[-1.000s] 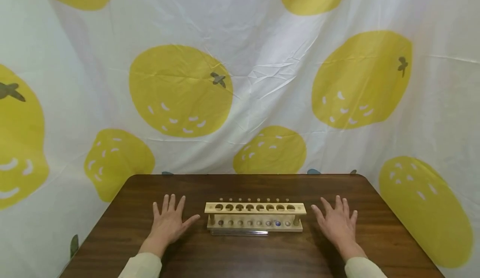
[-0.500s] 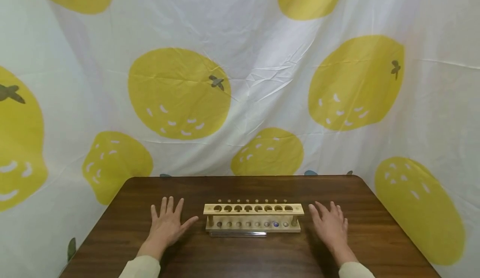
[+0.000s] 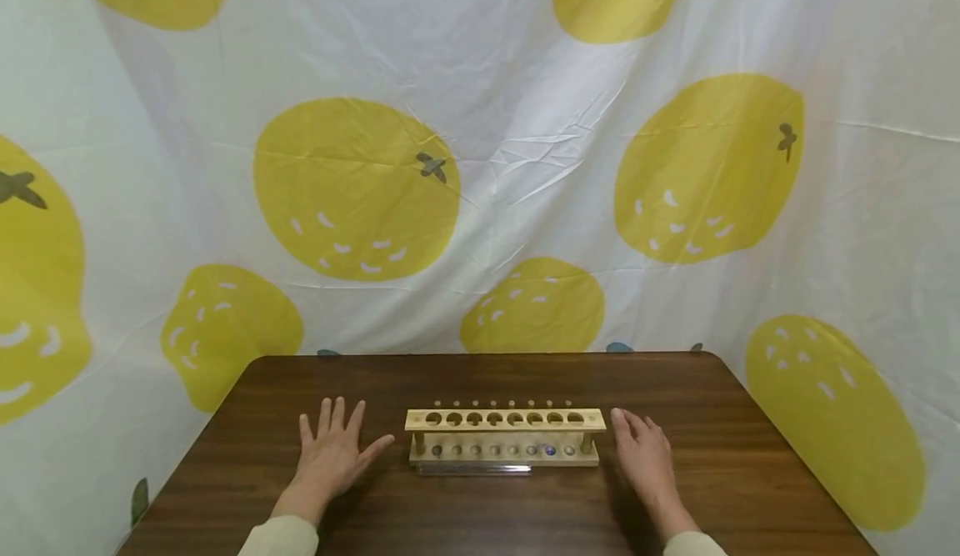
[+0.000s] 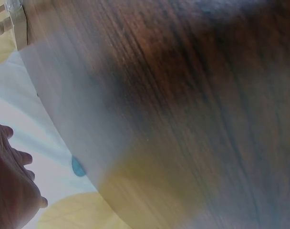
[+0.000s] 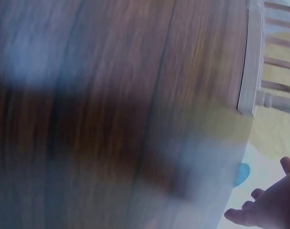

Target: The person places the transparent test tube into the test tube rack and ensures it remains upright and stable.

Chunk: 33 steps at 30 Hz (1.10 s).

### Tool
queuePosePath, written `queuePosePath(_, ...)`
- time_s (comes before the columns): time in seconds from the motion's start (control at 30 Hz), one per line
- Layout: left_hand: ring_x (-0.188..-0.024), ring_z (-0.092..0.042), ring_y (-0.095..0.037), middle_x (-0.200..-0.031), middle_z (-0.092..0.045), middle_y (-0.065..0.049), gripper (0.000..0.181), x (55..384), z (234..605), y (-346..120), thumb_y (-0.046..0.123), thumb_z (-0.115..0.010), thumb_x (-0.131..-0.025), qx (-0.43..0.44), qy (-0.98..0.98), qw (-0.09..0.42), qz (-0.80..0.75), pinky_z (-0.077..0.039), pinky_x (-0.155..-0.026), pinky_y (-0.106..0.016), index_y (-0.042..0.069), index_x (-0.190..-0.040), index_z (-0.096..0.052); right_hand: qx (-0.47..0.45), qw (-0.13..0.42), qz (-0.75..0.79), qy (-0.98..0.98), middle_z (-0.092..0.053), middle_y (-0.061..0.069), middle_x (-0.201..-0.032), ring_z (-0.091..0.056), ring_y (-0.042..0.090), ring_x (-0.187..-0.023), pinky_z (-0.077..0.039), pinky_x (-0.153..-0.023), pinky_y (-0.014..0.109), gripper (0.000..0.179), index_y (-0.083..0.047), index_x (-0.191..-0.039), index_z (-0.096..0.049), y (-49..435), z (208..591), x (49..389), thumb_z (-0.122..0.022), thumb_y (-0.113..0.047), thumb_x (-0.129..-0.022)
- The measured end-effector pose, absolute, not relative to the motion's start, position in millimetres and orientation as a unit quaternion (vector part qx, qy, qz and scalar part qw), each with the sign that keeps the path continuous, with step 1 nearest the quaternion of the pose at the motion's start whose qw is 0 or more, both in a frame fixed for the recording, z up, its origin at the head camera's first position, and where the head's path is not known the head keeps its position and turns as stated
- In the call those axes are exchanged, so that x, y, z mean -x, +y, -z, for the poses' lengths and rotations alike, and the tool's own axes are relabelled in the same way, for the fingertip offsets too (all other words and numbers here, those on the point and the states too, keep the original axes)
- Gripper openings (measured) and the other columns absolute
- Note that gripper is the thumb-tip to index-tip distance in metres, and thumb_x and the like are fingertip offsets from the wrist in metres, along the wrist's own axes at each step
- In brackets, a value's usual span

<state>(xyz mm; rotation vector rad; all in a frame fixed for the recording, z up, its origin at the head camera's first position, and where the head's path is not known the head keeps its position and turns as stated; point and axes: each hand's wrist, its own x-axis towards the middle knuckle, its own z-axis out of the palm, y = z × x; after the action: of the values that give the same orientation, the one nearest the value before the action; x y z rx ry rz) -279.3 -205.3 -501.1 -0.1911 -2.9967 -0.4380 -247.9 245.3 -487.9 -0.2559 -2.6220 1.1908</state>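
Note:
A pale wooden test tube rack (image 3: 505, 428) stands mid-table, with a row of round holes in its top rail and pegs along its back. Through one hole toward the right, a blue spot (image 3: 551, 450) shows on the base. Along the rack's front edge lies a clear glass tube (image 3: 474, 470). My left hand (image 3: 330, 458), fingers spread, is left of the rack and holds nothing. Close to the rack's right end is my right hand (image 3: 647, 460), fingers loosely bent and nothing in them. Each wrist view catches part of its hand and one rack end (image 5: 251, 62).
The dark wood-grain table (image 3: 480, 514) has rounded far corners. Directly behind it hangs a white cloth (image 3: 525, 206) printed with large yellow lemons.
My right hand has moved left toward the rack's end, and its spread fingers have drawn together and bent. My left hand stays spread in place. The head view has shifted slightly.

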Motion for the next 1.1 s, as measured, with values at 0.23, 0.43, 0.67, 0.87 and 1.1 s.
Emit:
queuePosePath(0.23, -0.145, -0.003, -0.051, -0.156, -0.017, -0.034, 0.088, 278.0, 503.3, -207.1, 0.067, -0.046, -0.095, 0.059, -0.987, 0.046, 0.143, 0.006, -0.108, -0.072, 0.002, -0.153, -0.033, 0.109, 0.118, -0.465, -0.871, -0.041, 0.034, -0.145, -0.032, 0.05, -0.137, -0.025, -0.111, 0.06, 0.07, 0.009, -0.141, -0.046, 236.3, 491.3, 245.8, -0.03, -0.05, -0.107)
queuePosePath(0.43, -0.146, -0.002, -0.05, -0.156, -0.017, -0.033, 0.088, 277.8, 502.4, -206.4, 0.067, -0.046, -0.095, 0.062, -0.986, 0.05, 0.148, 0.007, -0.108, -0.072, 0.002, -0.154, -0.033, 0.12, 0.1, -0.523, -0.838, -0.038, 0.03, -0.149, -0.031, 0.047, -0.139, -0.024, -0.112, 0.058, 0.079, 0.008, -0.145, -0.041, 227.6, 486.9, 244.5, -0.029, -0.058, -0.104)
queuePosePath(0.67, -0.145, -0.004, -0.051, -0.156, -0.018, -0.034, 0.092, 276.7, 502.4, -208.1, 0.071, -0.043, -0.093, 0.064, -0.986, 0.052, 0.146, 0.006, -0.108, -0.072, 0.002, -0.153, -0.033, 0.14, 0.089, -0.569, -0.805, -0.036, 0.03, -0.15, -0.029, 0.046, -0.14, -0.021, -0.114, 0.057, 0.081, 0.007, -0.145, -0.041, 216.7, 489.9, 245.2, -0.031, -0.06, -0.102)
queuePosePath(0.87, -0.145, -0.005, -0.051, -0.155, -0.019, -0.034, 0.092, 275.7, 502.7, -209.3, 0.071, -0.044, -0.093, 0.066, -0.986, 0.054, 0.144, 0.005, -0.107, -0.073, 0.002, -0.153, -0.034, 0.137, 0.105, -0.584, -0.793, -0.039, 0.031, -0.147, -0.031, 0.046, -0.139, -0.024, -0.113, 0.056, 0.076, 0.008, -0.143, -0.044, 210.7, 492.6, 245.6, -0.034, -0.056, -0.104)
queuePosePath(1.1, -0.145, -0.005, -0.051, -0.156, -0.018, -0.035, 0.092, 275.2, 503.5, -208.9, 0.072, -0.043, -0.093, 0.067, -0.986, 0.057, 0.142, 0.005, -0.108, -0.073, 0.002, -0.153, -0.034, 0.142, 0.115, -0.603, -0.776, -0.042, 0.03, -0.146, -0.034, 0.045, -0.137, -0.026, -0.113, 0.055, 0.073, 0.008, -0.141, -0.047, 205.6, 491.6, 246.7, -0.038, -0.053, -0.104)
